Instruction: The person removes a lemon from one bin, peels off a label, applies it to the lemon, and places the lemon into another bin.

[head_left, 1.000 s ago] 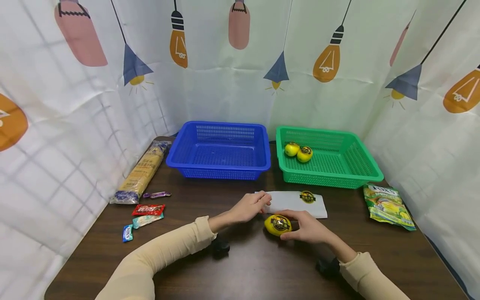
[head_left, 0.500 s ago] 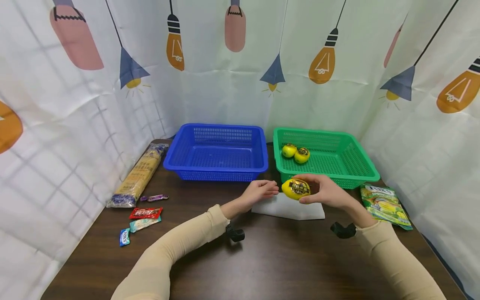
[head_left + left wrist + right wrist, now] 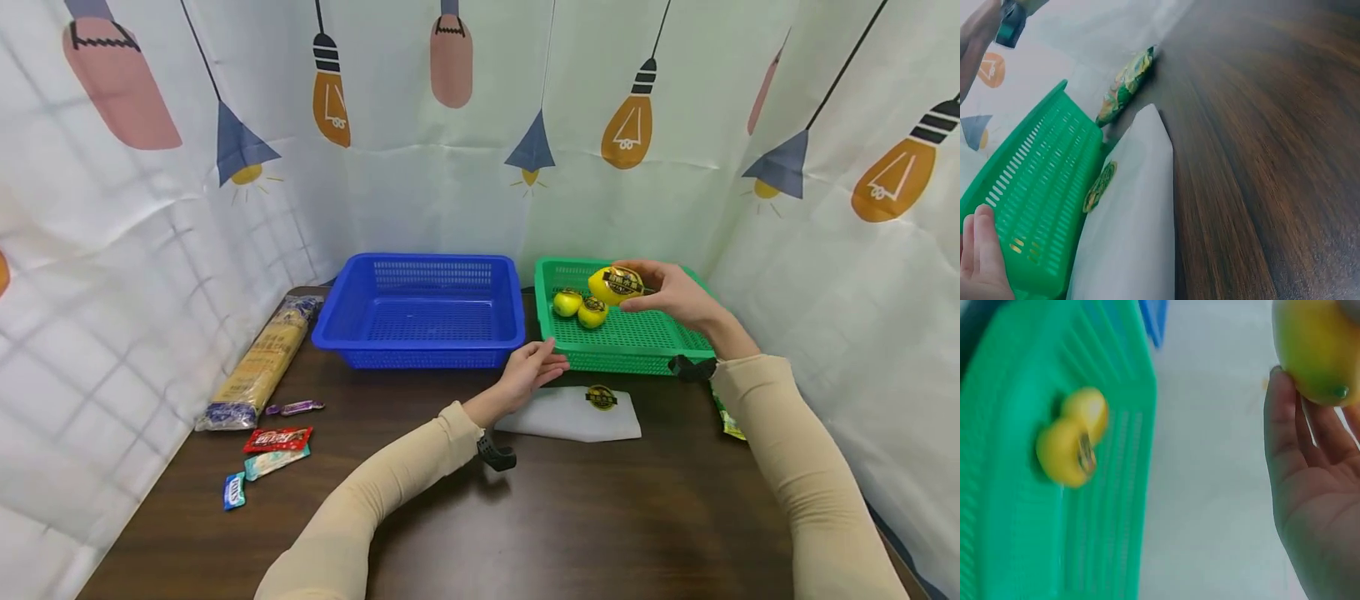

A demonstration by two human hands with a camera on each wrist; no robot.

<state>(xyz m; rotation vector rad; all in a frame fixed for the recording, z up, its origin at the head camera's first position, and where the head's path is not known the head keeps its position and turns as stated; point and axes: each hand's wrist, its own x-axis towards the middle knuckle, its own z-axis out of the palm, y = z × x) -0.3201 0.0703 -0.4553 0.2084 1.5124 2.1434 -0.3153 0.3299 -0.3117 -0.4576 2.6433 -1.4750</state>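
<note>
My right hand [image 3: 671, 293] grips a yellow lemon [image 3: 615, 285] with a black-and-gold label, raised over the green basket [image 3: 637, 362]. In the right wrist view the held lemon [image 3: 1319, 353] shows a greenish end. Two more labelled lemons [image 3: 592, 312] lie together in the basket's left part. My left hand [image 3: 528, 373] has its fingers extended at the basket's near left corner, holding nothing. In the left wrist view its fingertips [image 3: 984, 215] overlap the basket wall [image 3: 1047, 181]. Below the left hand lies a flat white bag [image 3: 573, 417] with a round black-and-gold logo.
A blue basket [image 3: 420, 354] stands left of the green one. Along the left lie a long noodle packet [image 3: 262, 362], a purple candy [image 3: 295, 407], a red packet [image 3: 277, 439], a teal packet [image 3: 276, 461] and a small blue one [image 3: 234, 491]. A green snack bag [image 3: 1125, 84] is at the right.
My right hand has lifted the lemon from the table, past the white bag and over the green basket. The left hand has moved slightly forward to the basket's corner. The view has shifted slightly.
</note>
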